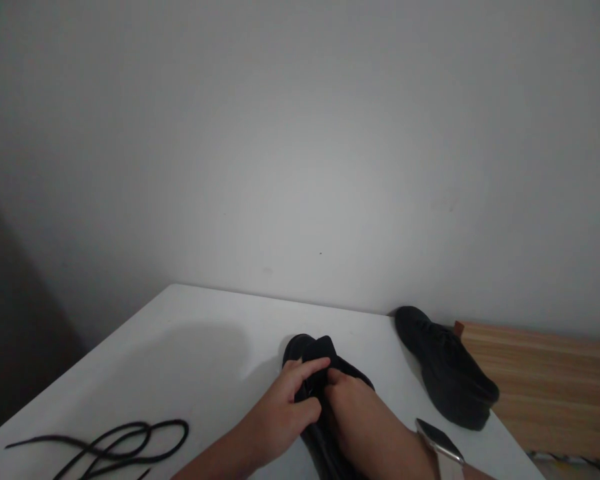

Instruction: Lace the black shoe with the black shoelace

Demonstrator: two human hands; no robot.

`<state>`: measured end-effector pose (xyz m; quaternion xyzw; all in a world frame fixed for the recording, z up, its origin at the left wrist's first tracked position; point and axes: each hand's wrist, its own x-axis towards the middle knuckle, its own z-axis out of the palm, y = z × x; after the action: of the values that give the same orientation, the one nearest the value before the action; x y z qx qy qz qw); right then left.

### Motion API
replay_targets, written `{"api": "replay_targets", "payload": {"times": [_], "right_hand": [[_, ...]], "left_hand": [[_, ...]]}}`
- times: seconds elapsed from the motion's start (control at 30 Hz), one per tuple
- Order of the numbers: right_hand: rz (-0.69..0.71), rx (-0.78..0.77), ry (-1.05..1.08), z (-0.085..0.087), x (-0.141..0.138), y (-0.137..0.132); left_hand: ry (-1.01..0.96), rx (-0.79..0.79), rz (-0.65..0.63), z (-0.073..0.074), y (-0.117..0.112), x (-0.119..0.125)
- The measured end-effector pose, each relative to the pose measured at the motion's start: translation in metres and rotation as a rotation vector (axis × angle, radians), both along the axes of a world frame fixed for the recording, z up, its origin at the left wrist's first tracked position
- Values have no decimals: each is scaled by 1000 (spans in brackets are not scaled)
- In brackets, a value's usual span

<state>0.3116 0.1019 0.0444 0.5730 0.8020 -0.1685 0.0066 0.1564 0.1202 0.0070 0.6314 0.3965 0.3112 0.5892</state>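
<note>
A black shoe (316,441) rests on the white table, its tongue (322,347) sticking up. Round its left side lies my left hand (286,408), gripping it with the index finger across the tongue and the thumb near the opening. My right hand (363,423) wears a watch at the wrist. Its fingers are bent down into the shoe's lacing area, close to my left fingertips. What those fingers pinch is hidden. A loose black shoelace (115,453) lies in loops on the table to the left.
A second black shoe (443,367) stands at the table's right edge by the wall. Wood-grain boards (545,387) are beyond that edge. The white table (195,320) meets a plain grey wall (300,167) at the back.
</note>
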Motion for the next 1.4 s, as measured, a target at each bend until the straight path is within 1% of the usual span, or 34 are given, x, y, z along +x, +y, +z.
{"api": "replay_targets", "payload": {"times": [0.2, 0.27, 0.33, 0.4, 0.53, 0.6, 0.67, 0.73, 0.77, 0.87, 0.93, 1.0, 1.03, 1.07, 1.13, 1.2, 1.23, 1.3, 1.33, 1.4], "right_hand": [[9, -15, -38, -3, -1, 3], [37, -27, 13, -4, 4, 3], [88, -49, 76, -1, 11, 3], [135, -47, 105, 7, 20, 3], [211, -43, 86, 33, 37, 1], [273, -105, 42, 43, 42, -2], [335, -181, -41, 46, 43, -7], [363, -192, -124, 41, 41, -11], [360, -165, -156, 35, 38, -12], [311, -65, -203, 15, 27, -13], [260, -36, -206, 5, 19, -12], [211, -39, -215, -1, 14, -10], [220, -41, -225, -2, 12, -8], [263, -44, -236, -3, 12, -7], [411, -38, -228, -2, 15, -3], [557, -8, -168, -3, 20, -1], [605, 2, -136, -3, 22, 0], [639, 37, -98, -5, 25, 0], [628, 70, -98, -7, 25, 0], [561, 170, -126, -12, 23, 0]], "left_hand": [[19, 26, -3, 4, 0, 2], [25, 21, -1, 6, 0, 1], [27, 18, -3, 7, 0, 1], [32, 17, -9, 8, 0, 0], [49, 23, -23, 9, 1, 0], [70, 25, -26, 10, 1, 0], [82, 22, -29, 11, 1, -1], [79, 11, -35, 12, 0, -1], [73, 2, -37, 13, 0, -1], [54, -20, -41, 13, 0, -1], [57, -26, -48, 14, 0, -2], [69, -23, -54, 13, 0, -4], [71, -13, -55, 12, 0, -5], [68, 3, -56, 11, 0, -7], [49, 49, -67, 8, 0, -10], [35, 80, -82, 5, -1, -12], [32, 88, -86, 3, -1, -13], [29, 94, -86, 0, -1, -14], [25, 97, -82, -1, -1, -14], [15, 107, -72, -3, -1, -13]]}}
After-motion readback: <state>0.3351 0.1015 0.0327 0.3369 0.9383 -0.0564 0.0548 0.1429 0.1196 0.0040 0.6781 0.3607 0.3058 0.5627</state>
